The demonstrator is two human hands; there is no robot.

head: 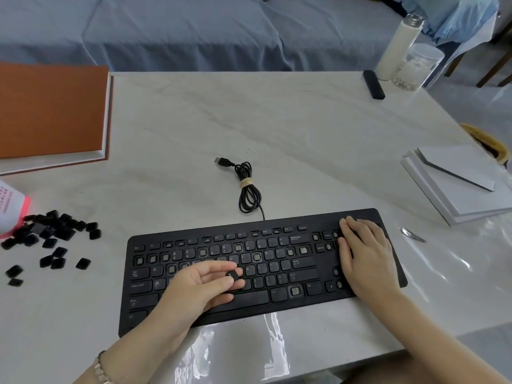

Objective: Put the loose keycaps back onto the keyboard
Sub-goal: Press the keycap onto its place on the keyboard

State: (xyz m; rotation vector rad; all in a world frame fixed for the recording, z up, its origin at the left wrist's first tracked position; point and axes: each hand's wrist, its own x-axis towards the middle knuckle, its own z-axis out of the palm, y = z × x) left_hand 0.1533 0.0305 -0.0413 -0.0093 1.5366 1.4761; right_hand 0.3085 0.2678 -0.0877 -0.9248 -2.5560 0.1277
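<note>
A small black keycap (pixel 232 276) is held in the left hand (pixel 199 286). The thumb and fingers (pixel 219 266) pinch it just above the middle of the keyboard (pixel 249 299). The keyboard is black and lies flat at the near side of the bench (pixel 277 120). Many of its keys are on, but some spots show bare square holes with grey posts inside.

The right hand (pixel 365 253) lies flat on the right end of the keyboard. Its fingers are straight and hold nothing.

The loose keycaps (pixel 52 231) sit in a pile on the bench, to the left of the keyboard and well apart from it. A few lie on their own near the pile.

A black cable (pixel 248 189) runs from the far edge of the keyboard. It is tied in a bundle, and its plug (pixel 222 162) lies on the bench.

A bracelet (pixel 99 367) is on the left wrist. A small shiny metal thing (pixel 412 234) lies just right of the keyboard. Past it sits a stack of white boards (pixel 460 184). At the far left lies a big orange box (pixel 50 112). At the far right corner stand a white bottle (pixel 399 42) and a clear jar (pixel 418 67), with a short black bar (pixel 374 84) beside them. A blue sofa (pixel 166 31) is behind the bench.
</note>
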